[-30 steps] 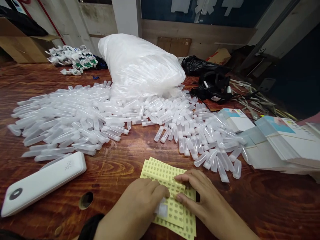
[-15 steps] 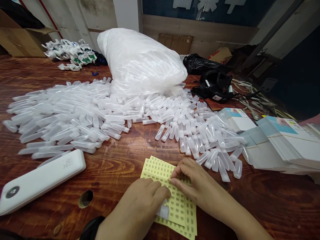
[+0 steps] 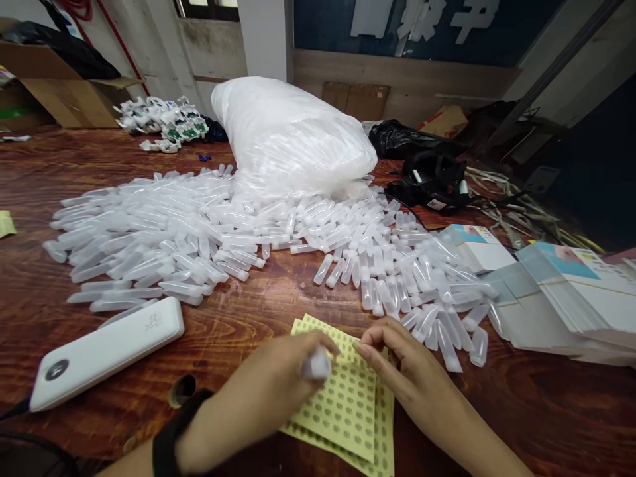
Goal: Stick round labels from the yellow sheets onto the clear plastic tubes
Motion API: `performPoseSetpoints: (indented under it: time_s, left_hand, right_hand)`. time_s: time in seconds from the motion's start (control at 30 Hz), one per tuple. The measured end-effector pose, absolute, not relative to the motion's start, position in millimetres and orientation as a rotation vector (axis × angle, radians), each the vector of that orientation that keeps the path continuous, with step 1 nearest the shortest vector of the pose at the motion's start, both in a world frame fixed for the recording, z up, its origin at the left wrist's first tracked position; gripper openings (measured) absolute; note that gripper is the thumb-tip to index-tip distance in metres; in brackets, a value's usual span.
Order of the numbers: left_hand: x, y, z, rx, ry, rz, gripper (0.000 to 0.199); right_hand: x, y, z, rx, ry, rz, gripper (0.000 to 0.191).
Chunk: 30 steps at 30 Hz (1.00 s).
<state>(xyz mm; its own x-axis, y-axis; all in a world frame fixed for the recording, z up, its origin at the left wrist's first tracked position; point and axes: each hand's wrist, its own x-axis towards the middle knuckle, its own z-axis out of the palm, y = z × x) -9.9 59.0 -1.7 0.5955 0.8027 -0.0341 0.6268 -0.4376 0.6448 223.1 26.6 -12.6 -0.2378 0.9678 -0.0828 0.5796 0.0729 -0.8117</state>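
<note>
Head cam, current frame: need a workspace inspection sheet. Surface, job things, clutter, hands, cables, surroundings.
Surface: wooden table, reddish grain, one round hole near the front edge.
Job's things: yellow sticker sheets stacked under the hands; small translucent tube.
Clutter: pile of loose tubes; full plastic bag; white power bank; stacked flat cartons.
Hands: left hand holds the small translucent tube; right hand pinches at the top sheet, fingertips together.
Cables: tangle of cords at the far right, beside a black pouch.
Surroundings: cardboard box far left, wall behind.
</note>
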Motion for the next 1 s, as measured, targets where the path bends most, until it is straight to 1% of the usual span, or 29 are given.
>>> performPoseSetpoints:
  time_s: [0.1,0.23,0.33,0.43,0.6,0.77,0.9,1.0]
  left_hand:
    - [-2.9,108.5,7.3,2.202,1.346,0.446,0.013]
    - [17.7,163.3,0.2,2.253,1.529,0.352,0.029]
    - [29.3,179.8,-9.5,2.299,1.548,0.272,0.028]
    - [28.7,182.5,-10.1,2.328,1.525,0.272,0.024]
    - [9.3,157.8,11.0,2.298,1.386,0.415,0.013]
    - [-6.7,82.8,19.5,2.107,1.113,0.461,0.013]
    - [-10.9,35.0,14.5,1.593,1.008,0.439,0.018]
    - [-12.0,23.3,13.4,1.452,0.969,0.434,0.014]
  right_hand:
    - [224.9,22.1,-19.4,-1.532,-1.789,1.039,0.030]
    - [227.9,11.8,-23.7,-1.530,-1.703,1.006,0.031]
    - [232.1,2.4,-22.2,-1.532,-1.657,0.977,0.031]
    - [236.6,-4.1,-20.2,-1.538,-1.618,0.948,0.030]
    - [243.1,-9.3,-19.7,-1.562,-1.546,0.916,0.030]
    - [245.2,-20.5,-16.1,-1.609,-1.482,0.881,0.037]
    - [238.1,-26.4,-5.8,-1.614,-1.483,0.921,0.041]
    - [229.4,-23.9,7.6,-1.578,-1.507,0.999,0.041]
